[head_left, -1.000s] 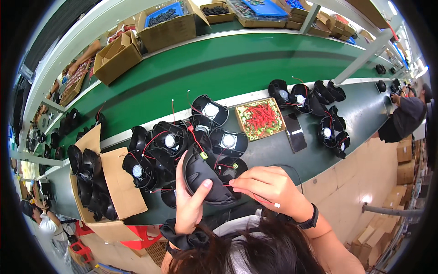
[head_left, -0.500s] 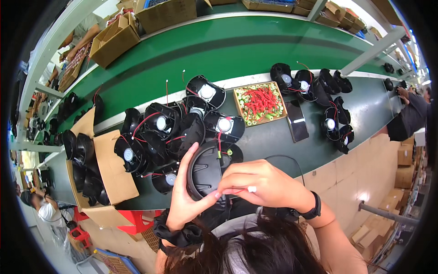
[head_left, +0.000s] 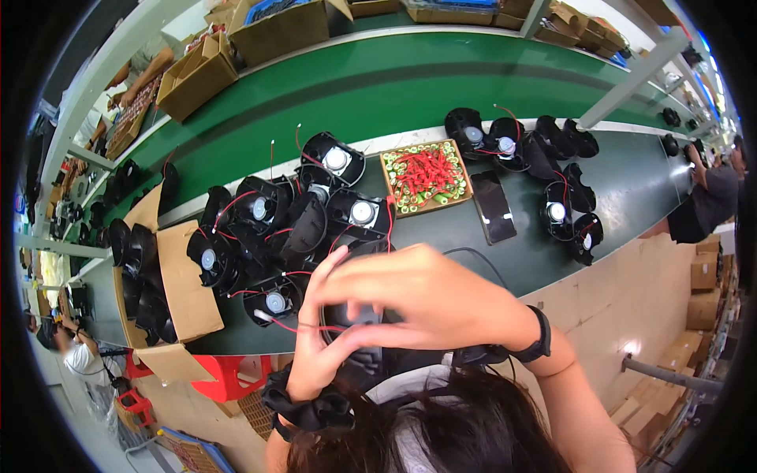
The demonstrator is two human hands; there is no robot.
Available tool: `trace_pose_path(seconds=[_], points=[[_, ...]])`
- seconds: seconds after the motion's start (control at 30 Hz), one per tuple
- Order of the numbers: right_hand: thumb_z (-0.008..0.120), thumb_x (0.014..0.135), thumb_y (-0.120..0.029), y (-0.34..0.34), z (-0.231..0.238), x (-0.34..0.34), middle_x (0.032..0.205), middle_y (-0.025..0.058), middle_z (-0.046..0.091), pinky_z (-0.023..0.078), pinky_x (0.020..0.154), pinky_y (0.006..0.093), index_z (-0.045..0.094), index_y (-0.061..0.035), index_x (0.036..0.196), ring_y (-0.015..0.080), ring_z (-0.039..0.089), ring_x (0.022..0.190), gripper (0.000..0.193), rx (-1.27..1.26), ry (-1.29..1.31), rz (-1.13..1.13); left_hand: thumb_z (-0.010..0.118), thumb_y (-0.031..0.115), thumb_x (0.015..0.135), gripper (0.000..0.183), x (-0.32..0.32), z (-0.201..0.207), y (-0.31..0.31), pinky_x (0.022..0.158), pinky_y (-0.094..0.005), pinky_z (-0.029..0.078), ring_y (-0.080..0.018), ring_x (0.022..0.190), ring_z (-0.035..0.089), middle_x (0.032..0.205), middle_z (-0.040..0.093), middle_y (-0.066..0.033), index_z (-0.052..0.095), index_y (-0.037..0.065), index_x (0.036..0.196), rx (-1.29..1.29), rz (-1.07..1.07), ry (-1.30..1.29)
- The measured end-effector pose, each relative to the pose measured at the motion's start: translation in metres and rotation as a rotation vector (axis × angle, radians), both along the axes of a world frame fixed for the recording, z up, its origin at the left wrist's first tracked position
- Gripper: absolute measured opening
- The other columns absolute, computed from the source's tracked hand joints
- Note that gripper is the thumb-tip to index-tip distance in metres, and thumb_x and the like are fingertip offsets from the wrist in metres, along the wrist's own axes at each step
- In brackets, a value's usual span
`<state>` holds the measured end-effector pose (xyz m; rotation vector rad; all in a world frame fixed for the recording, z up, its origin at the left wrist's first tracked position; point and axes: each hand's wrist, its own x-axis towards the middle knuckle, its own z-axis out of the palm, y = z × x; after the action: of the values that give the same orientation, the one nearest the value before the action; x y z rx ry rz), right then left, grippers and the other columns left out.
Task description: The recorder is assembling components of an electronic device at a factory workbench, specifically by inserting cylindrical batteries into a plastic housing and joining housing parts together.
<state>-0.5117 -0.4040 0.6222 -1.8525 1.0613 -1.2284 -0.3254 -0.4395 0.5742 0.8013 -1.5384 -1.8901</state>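
One red wire [head_left: 285, 325] is now poking out left, likely being led across. Grips?

Left hand [head_left: 315, 355] is gripping black shell [head_left: 364, 357], lower centre; right hand [head_left: 418, 296] is curling over it, can't tell its grip.

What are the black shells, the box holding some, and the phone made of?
The black shells look like moulded plastic, slightly shiny, with thin curved walls; painted metal isn't ruled out. The box seems to be matte cardboard: plain brown with folded flaps. The phone probably has a glass front: it's flat, dark and glossy.
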Motion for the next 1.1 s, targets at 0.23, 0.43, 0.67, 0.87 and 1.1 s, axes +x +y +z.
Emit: trace_pose_path(seconds=[0.23, 0.43, 0.67, 0.87, 1.1], points=[[0.065, 0.076, -0.016, 0.024, -0.005, -0.031, 0.097, -0.0009, 0.062, 0.035, 0.098, 0.0503, 0.065, -0.0129, 0.107, 0.0162, 0.055, 0.11, 0.031, -0.396, 0.773, -0.473, 0.062, 0.016, 0.068, 0.085, -0.009, 0.018, 0.013, 0.108, -0.034, 0.03, -0.0239, 0.126, 0.043, 0.139, 0.04, -0.0161, 0.029, -0.002, 0.143, 0.07, 0.042, 0.077], [0.07, 0.068, -0.019, 0.039, -0.002, -0.028, 0.076, -0.0075, 0.055, 0.034, 0.097, 0.0556, 0.066, -0.0173, 0.078, 0.0121, 0.055, 0.088, 0.011, -0.45, 0.945, -0.551, 0.064, 0.011, 0.073, 0.08, 0.001, 0.033, 0.013, 0.11, -0.0355, 0.028, -0.0247, 0.13, 0.039, 0.143, 0.036, -0.0171, 0.028, -0.003, 0.143, 0.021, 0.02, 0.026], [0.066, 0.073, -0.018, 0.029, 0.007, -0.015, 0.088, -0.0051, 0.059, 0.034, 0.076, 0.0393, 0.061, -0.0138, 0.081, 0.0121, 0.056, 0.078, 0.011, -0.386, 0.829, -0.537, 0.064, 0.017, 0.071, 0.083, 0.017, 0.03, 0.008, 0.109, -0.0358, 0.028, -0.0249, 0.129, 0.04, 0.142, 0.037, -0.017, 0.029, -0.003, 0.143, 0.108, 0.01, 0.061], [0.074, 0.072, -0.022, 0.025, 0.009, -0.01, 0.073, -0.0047, 0.05, 0.033, 0.075, 0.0368, 0.062, -0.0137, 0.087, 0.014, 0.05, 0.071, 0.02, -0.231, 0.649, -0.418, 0.064, 0.019, 0.068, 0.085, 0.025, 0.034, 0.0, 0.11, -0.036, 0.027, -0.0251, 0.129, 0.04, 0.142, 0.037, -0.0165, 0.029, -0.004, 0.143, 0.197, -0.001, 0.112], [0.068, 0.071, -0.022, 0.022, 0.015, 0.004, 0.075, -0.0041, 0.048, 0.033, 0.08, 0.0421, 0.064, -0.015, 0.081, 0.014, 0.051, 0.079, 0.013, -0.381, 0.857, -0.477, 0.065, 0.013, 0.074, 0.079, 0.034, 0.031, -0.007, 0.111, -0.0354, 0.025, -0.0247, 0.131, 0.037, 0.143, 0.036, -0.0158, 0.03, -0.003, 0.142, 0.079, -0.043, -0.012]])
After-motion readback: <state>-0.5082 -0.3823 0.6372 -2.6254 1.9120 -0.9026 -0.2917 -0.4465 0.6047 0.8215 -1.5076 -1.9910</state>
